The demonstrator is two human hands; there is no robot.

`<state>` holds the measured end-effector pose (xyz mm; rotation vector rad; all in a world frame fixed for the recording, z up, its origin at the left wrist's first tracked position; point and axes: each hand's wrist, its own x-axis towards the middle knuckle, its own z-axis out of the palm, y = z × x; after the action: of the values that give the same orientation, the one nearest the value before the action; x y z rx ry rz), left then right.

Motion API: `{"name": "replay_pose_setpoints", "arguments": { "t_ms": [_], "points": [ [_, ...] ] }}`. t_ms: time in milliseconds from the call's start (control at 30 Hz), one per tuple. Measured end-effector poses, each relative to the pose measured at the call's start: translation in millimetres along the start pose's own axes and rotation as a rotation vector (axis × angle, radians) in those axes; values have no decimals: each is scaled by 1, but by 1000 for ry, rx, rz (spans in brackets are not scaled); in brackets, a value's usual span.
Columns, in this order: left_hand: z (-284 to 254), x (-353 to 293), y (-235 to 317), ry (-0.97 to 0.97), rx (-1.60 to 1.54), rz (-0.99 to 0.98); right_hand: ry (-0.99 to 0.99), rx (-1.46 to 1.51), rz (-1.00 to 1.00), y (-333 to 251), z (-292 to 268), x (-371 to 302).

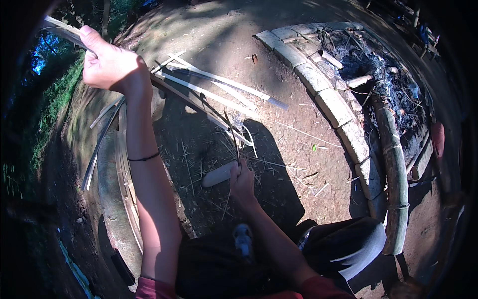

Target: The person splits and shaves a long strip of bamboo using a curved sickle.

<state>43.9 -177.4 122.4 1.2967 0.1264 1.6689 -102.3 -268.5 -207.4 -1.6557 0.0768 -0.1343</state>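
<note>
My left hand (112, 67), raised at the upper left, is closed around a bundle of pale strips (64, 31) that look like split bamboo. Low in the middle, my right hand (242, 183) grips a knife (233, 132). Its thin, dark blade points up and away, seen nearly edge-on. Beside that fist is a pale wooden piece with a rounded end (217, 175); I cannot tell whether it belongs to the knife. Ahead of the knife, several split bamboo strips (209, 94) lie crossed on the ground.
On the right, a curved row of bricks (334, 105) borders a fire pit with grey ash (393, 94). A thick bamboo pole (396, 189) reaches from the ash toward me. More strips (124, 169) lie along a log (112, 204) left of my left forearm. Thin shavings litter the dirt.
</note>
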Motion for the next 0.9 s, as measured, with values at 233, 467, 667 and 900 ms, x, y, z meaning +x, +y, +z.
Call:
{"name": "replay_pose_setpoints", "arguments": {
  "t_ms": [233,467,667,900],
  "points": [
    [4,-5,-1,-51,-70,-6,20,44,-104,-63,19,1],
    [9,2,-8,-20,-12,38,18,-78,6,4,-13,5],
    [12,-6,-5,-61,-73,37,-47,22,-45,-52,5,5],
    [8,-4,-7,-41,-24,-34,13,-142,46,28,-12,4]
  ]
}}
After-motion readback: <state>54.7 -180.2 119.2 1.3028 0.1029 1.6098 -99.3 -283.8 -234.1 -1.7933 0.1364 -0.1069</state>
